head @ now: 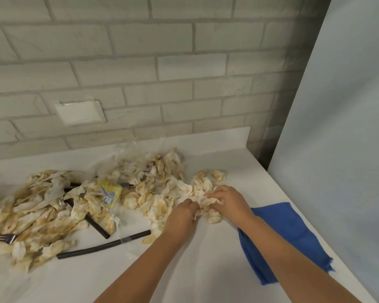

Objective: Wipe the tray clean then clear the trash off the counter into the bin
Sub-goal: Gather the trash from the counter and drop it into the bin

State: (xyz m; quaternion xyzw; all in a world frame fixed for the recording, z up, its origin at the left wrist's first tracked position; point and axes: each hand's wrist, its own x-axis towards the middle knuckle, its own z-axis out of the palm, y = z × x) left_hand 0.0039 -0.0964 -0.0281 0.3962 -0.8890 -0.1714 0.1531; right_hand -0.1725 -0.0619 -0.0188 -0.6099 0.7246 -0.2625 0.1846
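Note:
A wide spread of crumpled, yellow-stained paper napkins (53, 213) covers the white counter (184, 270) from the left edge to the middle. My left hand (182, 213) and my right hand (228, 197) meet at the right end of the heap, both gripping a wad of stained napkins (202, 200) between them. A yellow wrapper (111, 193) lies in the pile. Black straws (103, 246) and a dark plastic fork (6, 238) lie among the napkins. No tray or bin is in view.
A blue cloth (293, 237) lies flat on the counter just right of my right forearm, near the counter's right edge. A grey brick wall (140, 73) with a white outlet cover (80, 112) stands behind. A pale panel (348, 127) rises at the right.

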